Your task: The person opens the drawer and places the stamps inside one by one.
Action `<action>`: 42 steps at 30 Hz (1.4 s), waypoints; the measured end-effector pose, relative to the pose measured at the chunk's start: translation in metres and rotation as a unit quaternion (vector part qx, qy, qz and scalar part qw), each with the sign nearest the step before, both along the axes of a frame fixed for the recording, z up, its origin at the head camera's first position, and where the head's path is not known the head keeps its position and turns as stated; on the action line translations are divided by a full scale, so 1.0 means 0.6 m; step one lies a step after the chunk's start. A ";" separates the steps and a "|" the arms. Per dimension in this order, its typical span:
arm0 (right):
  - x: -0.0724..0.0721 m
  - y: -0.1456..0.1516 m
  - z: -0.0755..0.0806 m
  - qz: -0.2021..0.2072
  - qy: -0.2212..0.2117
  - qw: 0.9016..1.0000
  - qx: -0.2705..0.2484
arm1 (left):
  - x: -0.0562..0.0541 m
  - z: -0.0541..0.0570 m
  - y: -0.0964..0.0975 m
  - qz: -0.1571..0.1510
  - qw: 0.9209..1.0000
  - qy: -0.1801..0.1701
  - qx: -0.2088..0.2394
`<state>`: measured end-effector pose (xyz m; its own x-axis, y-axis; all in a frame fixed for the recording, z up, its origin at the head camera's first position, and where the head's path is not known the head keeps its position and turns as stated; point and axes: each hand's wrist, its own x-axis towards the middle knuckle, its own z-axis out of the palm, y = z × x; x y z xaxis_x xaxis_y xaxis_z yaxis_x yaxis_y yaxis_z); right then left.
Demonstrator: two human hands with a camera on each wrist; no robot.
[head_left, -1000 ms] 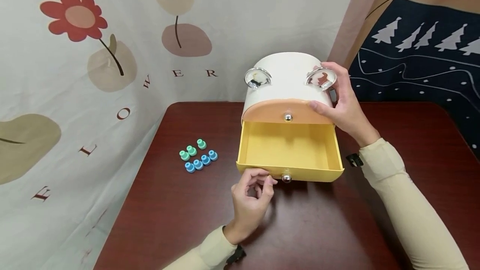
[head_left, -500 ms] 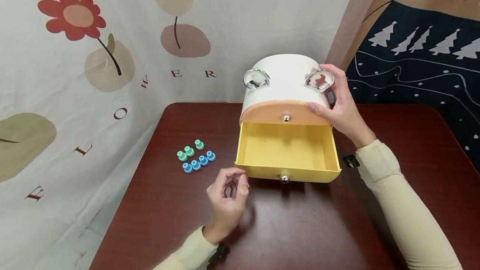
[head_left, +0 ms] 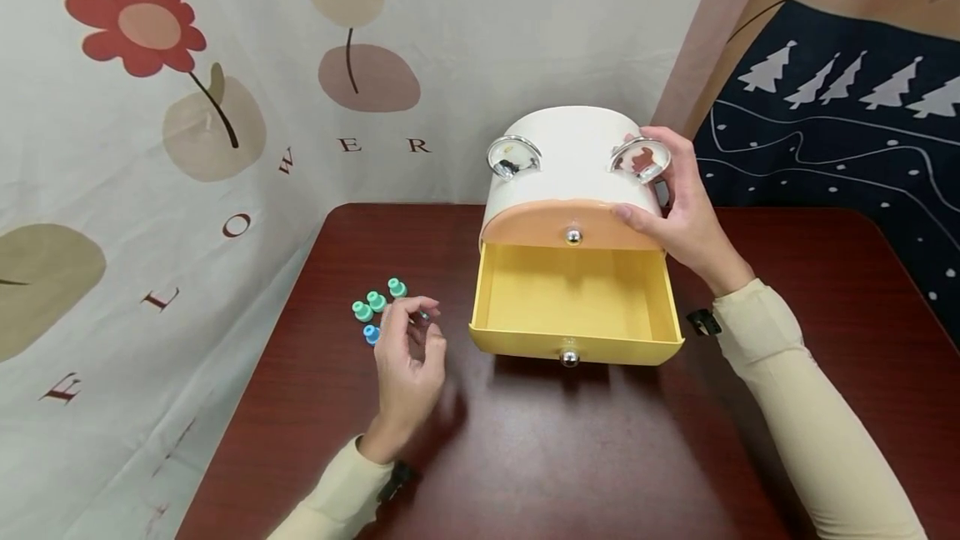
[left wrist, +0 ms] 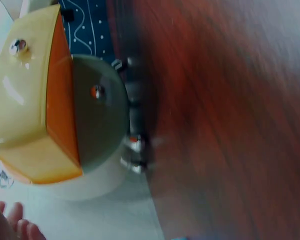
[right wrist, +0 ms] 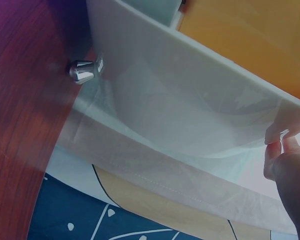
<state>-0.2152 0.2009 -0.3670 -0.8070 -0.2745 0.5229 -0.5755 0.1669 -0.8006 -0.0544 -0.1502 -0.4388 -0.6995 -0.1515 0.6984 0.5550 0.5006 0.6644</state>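
My right hand (head_left: 693,219) grips the right side of a white, round-topped drawer box (head_left: 573,132), its thumb on the peach upper drawer front (head_left: 532,227). In the right wrist view its fingers (right wrist: 296,162) touch the white shell. The yellow lower drawer (head_left: 517,343) is pulled out with nothing inside. My left hand (head_left: 408,365) hovers over small blue peg-like pieces (head_left: 371,334), fingers loosely bent and thumb apart. It hides most of the blue ones. Beside them lie three green pieces (head_left: 377,301). In the left wrist view the fingertips (left wrist: 20,225) show at the lower left.
Two silver ear-like loops (head_left: 514,158) stick out on top of the box. Silver ball knobs (head_left: 570,357) sit on both drawer fronts. A dark red table (head_left: 585,457) bears everything. Printed cloth (head_left: 465,32) hangs right behind it.
My left hand has left the front of the yellow drawer and moved left to the blue pieces. The right hand keeps its place on the box; the drawer stays pulled out.
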 end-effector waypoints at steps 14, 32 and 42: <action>0.000 -0.003 0.001 0.006 0.003 1.000 0.001 | -0.034 -0.020 -0.077 0.059 0.978 -0.106 -0.172; 0.005 0.010 0.005 -0.006 -0.013 1.000 -0.001 | -0.071 -0.045 -0.098 0.071 0.944 -0.235 -0.218; 0.000 0.003 -0.002 0.012 -0.005 1.000 -0.010 | -0.076 -0.052 -0.106 0.093 0.936 -0.241 -0.238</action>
<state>-0.2155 0.2028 -0.3681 -0.8054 -0.2828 0.5209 -0.5716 0.1378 -0.8089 -0.0999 -0.2140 -0.4697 -0.9431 -0.0534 0.3281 0.1226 0.8615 0.4928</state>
